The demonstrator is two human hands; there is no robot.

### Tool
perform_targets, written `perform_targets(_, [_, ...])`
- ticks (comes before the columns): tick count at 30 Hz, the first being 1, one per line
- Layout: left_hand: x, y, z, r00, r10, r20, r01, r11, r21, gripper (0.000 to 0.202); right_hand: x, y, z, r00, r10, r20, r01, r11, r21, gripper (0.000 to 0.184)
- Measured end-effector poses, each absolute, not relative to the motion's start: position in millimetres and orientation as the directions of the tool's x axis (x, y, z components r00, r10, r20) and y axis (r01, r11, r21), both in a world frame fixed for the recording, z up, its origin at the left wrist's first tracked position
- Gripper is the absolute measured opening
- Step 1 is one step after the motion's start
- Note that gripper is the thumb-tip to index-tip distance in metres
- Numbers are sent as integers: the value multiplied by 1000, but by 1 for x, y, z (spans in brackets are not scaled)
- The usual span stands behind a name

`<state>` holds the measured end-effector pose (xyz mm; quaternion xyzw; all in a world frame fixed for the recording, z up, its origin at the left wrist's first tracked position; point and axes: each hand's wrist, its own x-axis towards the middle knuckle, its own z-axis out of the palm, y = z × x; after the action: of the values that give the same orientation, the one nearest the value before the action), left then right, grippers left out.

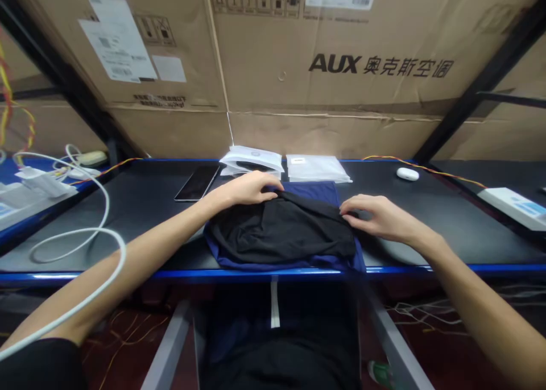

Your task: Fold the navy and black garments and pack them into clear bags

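A piece of black cloth (285,231) lies bunched and folded near the table's front edge, on top of a dark blue cloth (321,191) that shows around its borders. What kind of garment they are, if any, I cannot tell. My left hand (251,189) pinches the far edge of the black cloth left of its middle, thumb and fingers closed. At the right end, my right hand (377,215) has its thumb and fingertips closed on the edge of the same cloth.
Behind the cloth lie an open white pouch (253,157) and a flat translucent packet (318,168). A phone (197,183) is left of them. A small white case (408,174) and a white box (514,208) sit rightward. A white cable (102,231) loops across the left.
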<state>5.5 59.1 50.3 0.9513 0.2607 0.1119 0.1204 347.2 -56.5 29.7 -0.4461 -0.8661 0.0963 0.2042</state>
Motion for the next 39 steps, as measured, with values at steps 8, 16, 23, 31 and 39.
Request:
perform_targets(8, [-2, 62, 43, 711, 662, 235, 505, -714, 485, 32, 341, -43, 48, -448, 871, 202, 757, 490, -433, 23])
perform_targets(16, [0, 68, 36, 579, 754, 311, 590, -651, 479, 30, 327, -24, 52, -479, 862, 165, 822, 506, -259, 16])
perform_targets(23, [1, 65, 36, 556, 767, 319, 603, -637, 481, 29, 317, -20, 55, -499, 864, 62, 855, 503, -128, 20])
perform_targets(31, [0, 65, 35, 531, 779, 333, 623, -626, 469, 27, 320, -5, 63, -480, 864, 152, 849, 501, -167, 18])
perform_targets(39, [1, 67, 30, 494, 806, 327, 759, -583, 290, 33, 317, 39, 67, -380, 925, 18, 860, 360, -362, 24])
